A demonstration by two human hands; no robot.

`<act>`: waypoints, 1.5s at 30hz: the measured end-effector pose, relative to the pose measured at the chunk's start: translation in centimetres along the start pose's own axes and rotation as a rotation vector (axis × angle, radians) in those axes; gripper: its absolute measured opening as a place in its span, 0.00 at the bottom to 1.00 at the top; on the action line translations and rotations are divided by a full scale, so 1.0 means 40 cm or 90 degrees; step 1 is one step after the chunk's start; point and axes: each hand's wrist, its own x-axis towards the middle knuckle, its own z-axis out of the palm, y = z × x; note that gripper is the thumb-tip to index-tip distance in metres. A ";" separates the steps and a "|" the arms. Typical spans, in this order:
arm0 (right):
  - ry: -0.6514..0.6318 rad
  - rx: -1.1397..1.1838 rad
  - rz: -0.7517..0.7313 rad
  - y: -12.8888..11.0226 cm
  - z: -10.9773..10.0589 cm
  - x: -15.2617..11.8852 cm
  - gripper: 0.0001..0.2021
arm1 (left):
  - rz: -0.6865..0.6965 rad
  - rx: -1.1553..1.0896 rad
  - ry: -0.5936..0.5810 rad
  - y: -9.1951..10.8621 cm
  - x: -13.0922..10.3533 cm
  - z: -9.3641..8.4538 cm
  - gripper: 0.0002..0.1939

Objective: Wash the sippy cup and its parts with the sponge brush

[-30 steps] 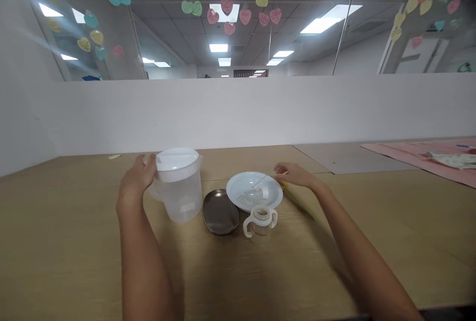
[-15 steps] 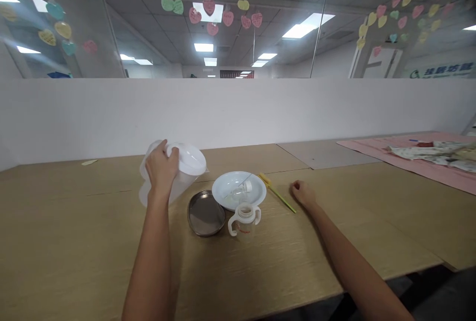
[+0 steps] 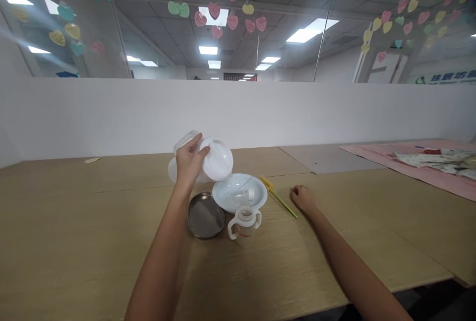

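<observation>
My left hand point(image 3: 190, 160) is closed on a translucent white plastic pitcher point(image 3: 218, 160), which tilts to the right with its white lid over the left rim of a white bowl point(image 3: 219, 201). Inside the bowl lies a clear bottle point(image 3: 241, 195) on its side. A baby bottle with two white handles point(image 3: 245, 224) stands upright and uncapped just in front. To its left is a dark metal tray point(image 3: 206, 215). My right hand point(image 3: 303, 199) rests on the table with its fingers curled, near a bottle brush with a green handle point(image 3: 282, 202) and yellow head; whether anything is inside the fingers is hidden.
The wooden table point(image 3: 92, 241) reaches back to a low white partition point(image 3: 148, 117) with glass above. A pink cloth point(image 3: 375, 155) with patterned fabric on it covers the far right. A small flat pale piece point(image 3: 92, 160) lies at the back left.
My left hand has moved the pitcher to the right and tipped it further, bringing its lid from beside the bowl to over its rim. My right hand stays in place.
</observation>
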 end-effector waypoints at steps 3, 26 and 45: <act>0.000 -0.011 -0.002 -0.002 -0.001 -0.002 0.12 | 0.008 -0.055 -0.019 0.010 -0.007 0.008 0.21; -0.014 -0.040 -0.002 -0.005 -0.005 -0.004 0.14 | 0.102 0.101 -0.046 0.029 -0.020 0.001 0.08; -0.030 -0.043 0.000 -0.015 -0.025 -0.011 0.13 | -0.095 -0.221 -0.012 0.084 -0.014 -0.055 0.20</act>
